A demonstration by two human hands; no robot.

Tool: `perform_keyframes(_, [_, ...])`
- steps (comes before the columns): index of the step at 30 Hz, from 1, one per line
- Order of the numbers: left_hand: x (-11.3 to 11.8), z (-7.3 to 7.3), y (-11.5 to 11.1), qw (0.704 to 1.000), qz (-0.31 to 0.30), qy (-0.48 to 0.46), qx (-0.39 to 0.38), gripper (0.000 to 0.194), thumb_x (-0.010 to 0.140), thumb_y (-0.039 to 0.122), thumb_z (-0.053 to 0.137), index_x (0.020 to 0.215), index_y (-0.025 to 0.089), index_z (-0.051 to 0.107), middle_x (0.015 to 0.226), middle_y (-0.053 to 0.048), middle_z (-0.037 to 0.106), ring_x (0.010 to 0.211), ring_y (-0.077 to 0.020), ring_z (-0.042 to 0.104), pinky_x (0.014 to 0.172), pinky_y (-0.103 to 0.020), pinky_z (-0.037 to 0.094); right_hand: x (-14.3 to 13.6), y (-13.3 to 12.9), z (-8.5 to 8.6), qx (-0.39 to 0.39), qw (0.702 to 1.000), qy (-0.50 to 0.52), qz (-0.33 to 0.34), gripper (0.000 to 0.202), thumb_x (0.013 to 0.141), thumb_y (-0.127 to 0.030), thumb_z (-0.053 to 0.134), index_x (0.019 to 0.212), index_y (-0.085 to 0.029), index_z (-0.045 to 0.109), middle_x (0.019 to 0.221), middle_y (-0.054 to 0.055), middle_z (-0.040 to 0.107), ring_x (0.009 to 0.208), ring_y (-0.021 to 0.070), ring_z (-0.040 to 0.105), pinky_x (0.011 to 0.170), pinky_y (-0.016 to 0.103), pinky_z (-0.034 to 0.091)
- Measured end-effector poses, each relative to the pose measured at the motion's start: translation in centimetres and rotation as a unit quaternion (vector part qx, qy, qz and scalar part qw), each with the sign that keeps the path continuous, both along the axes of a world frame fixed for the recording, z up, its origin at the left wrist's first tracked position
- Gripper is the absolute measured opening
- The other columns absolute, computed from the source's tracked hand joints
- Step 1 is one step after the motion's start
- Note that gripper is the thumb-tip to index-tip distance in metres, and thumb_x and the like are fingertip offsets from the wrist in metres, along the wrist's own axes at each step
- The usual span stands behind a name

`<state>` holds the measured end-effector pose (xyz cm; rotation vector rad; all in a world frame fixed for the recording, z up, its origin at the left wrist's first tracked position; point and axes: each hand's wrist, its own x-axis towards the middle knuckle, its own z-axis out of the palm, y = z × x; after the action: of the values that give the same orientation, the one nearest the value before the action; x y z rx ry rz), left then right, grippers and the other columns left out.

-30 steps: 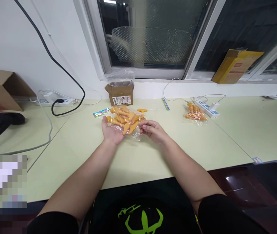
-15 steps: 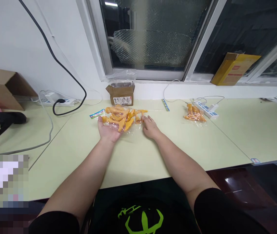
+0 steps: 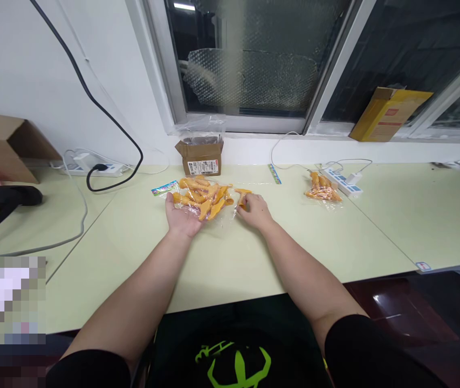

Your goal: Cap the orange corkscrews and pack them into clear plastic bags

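A clear plastic bag of orange pieces [image 3: 203, 198] lies on the pale table, left of centre. My left hand [image 3: 184, 218] is palm up under the bag's near left side, fingers spread and partly hidden beneath it. Just right of the bag, my right hand [image 3: 256, 211] has its fingers closed on one orange piece [image 3: 242, 196]. A colourful header card [image 3: 165, 188] shows at the bag's left end. Farther right rests a second clear bag of orange pieces [image 3: 322, 188], touched by neither hand.
Behind the bag stands an open small cardboard box [image 3: 202, 157]. Power strips lie at the left [image 3: 110, 170] and right [image 3: 343, 182], with cables. Another colourful card [image 3: 275, 174] lies near the wall. A black stand [image 3: 7, 199] is at the left.
My right hand has closed on the orange piece and moved slightly right with it, away from the bag. My left hand and the bag have shifted a little to the right.
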<state>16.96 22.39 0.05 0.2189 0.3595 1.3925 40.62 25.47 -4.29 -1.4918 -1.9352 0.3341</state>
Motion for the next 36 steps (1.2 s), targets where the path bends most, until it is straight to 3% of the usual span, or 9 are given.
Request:
perform_keyframes(6, [-0.2,-0.3,0.2,1.000,-0.006,-0.001,0.009,0.079,0.095,0.074,0.041,0.160,0.029,0.039,0.161,-0.012,0.049,0.154,-0.0399,0.037,0.119,-0.067,0.038,0.1,-0.7,0.4,-0.007,0.996,0.015,0.093,0.019,0.089,-0.033,0.065,0.102,-0.020,0.067,0.098,0.006,0.071,0.094,0.0244,0.059,0.088,0.038,0.048])
perform_keyframes(10, [-0.4,-0.8,0.6,1.000,-0.003,-0.003,0.011,0.079,0.093,0.076,0.042,0.159,0.031,0.040,0.160,-0.013,0.050,0.152,-0.0412,0.040,0.119,-0.068,0.037,0.6,-0.8,0.3,0.048,0.984,-0.010,0.170,0.031,0.084,-0.010,0.056,0.109,-0.019,0.073,0.116,0.009,0.071,0.112,0.0249,0.057,0.107,0.040,0.042])
perform_keyframes(14, [-0.6,-1.1,0.7,1.000,-0.015,-0.009,0.021,0.080,0.094,0.076,0.041,0.159,0.029,0.040,0.158,-0.014,0.051,0.151,-0.0425,0.041,0.117,-0.070,0.037,0.9,-0.8,0.0,0.005,0.974,-0.070,0.213,0.050,0.075,-0.004,0.060,0.121,-0.020,0.072,0.130,0.009,0.069,0.126,0.0272,0.052,0.113,0.041,0.038])
perform_keyframes(21, [-0.8,-0.8,0.7,1.000,-0.007,-0.006,0.015,0.080,0.094,0.077,0.039,0.158,0.029,0.042,0.159,-0.014,0.051,0.151,-0.0427,0.041,0.117,-0.070,0.038,2.7,-1.0,0.8,-0.052,0.986,-0.068,0.143,0.020,0.080,-0.015,0.065,0.095,-0.020,0.078,0.093,0.007,0.075,0.100,0.0255,0.058,0.095,0.038,0.045])
perform_keyframes(25, [-0.6,-0.7,0.7,1.000,0.006,-0.009,0.029,0.080,0.093,0.078,0.040,0.157,0.028,0.045,0.159,-0.013,0.050,0.152,-0.0418,0.040,0.119,-0.068,0.036,5.4,-1.0,2.5,-0.076,0.989,0.108,0.068,0.016,0.079,-0.023,0.064,0.090,-0.018,0.074,0.090,0.005,0.073,0.085,0.0202,0.060,0.080,0.034,0.048])
perform_keyframes(27, [-0.5,-0.8,0.7,0.999,0.020,-0.005,0.034,0.080,0.092,0.078,0.043,0.156,0.029,0.047,0.159,-0.011,0.051,0.153,-0.0408,0.038,0.120,-0.067,0.036,6.0,-1.3,3.3,-0.083,0.969,0.225,0.062,0.018,0.079,-0.029,0.066,0.092,-0.019,0.071,0.089,0.003,0.072,0.079,0.0175,0.060,0.073,0.031,0.047])
perform_keyframes(30, [-0.3,-0.8,0.7,0.999,0.034,-0.002,0.041,0.080,0.091,0.078,0.047,0.155,0.030,0.049,0.158,-0.010,0.054,0.153,-0.0407,0.038,0.120,-0.067,0.036,5.6,-2.2,4.2,-0.160,0.916,0.342,0.135,0.022,0.079,-0.035,0.071,0.095,-0.020,0.067,0.086,0.003,0.072,0.074,0.0163,0.063,0.056,0.025,0.042])
perform_keyframes(33, [-0.1,-0.7,0.7,0.998,0.037,-0.009,0.048,0.080,0.091,0.076,0.049,0.155,0.028,0.049,0.156,-0.011,0.055,0.152,-0.0403,0.041,0.121,-0.065,0.035,4.1,-3.3,4.7,-0.299,0.853,0.364,0.224,0.028,0.080,-0.039,0.076,0.097,-0.019,0.065,0.087,0.007,0.076,0.077,0.0197,0.071,0.047,0.021,0.041])
perform_keyframes(36, [0.2,-0.5,0.6,0.998,0.045,-0.009,0.044,0.079,0.092,0.074,0.048,0.154,0.026,0.050,0.154,-0.013,0.057,0.149,-0.0396,0.045,0.121,-0.064,0.036,3.0,-4.0,4.6,-0.370,0.820,0.360,0.246,0.035,0.079,-0.035,0.080,0.106,-0.019,0.066,0.093,0.009,0.078,0.085,0.0219,0.075,0.049,0.021,0.051])
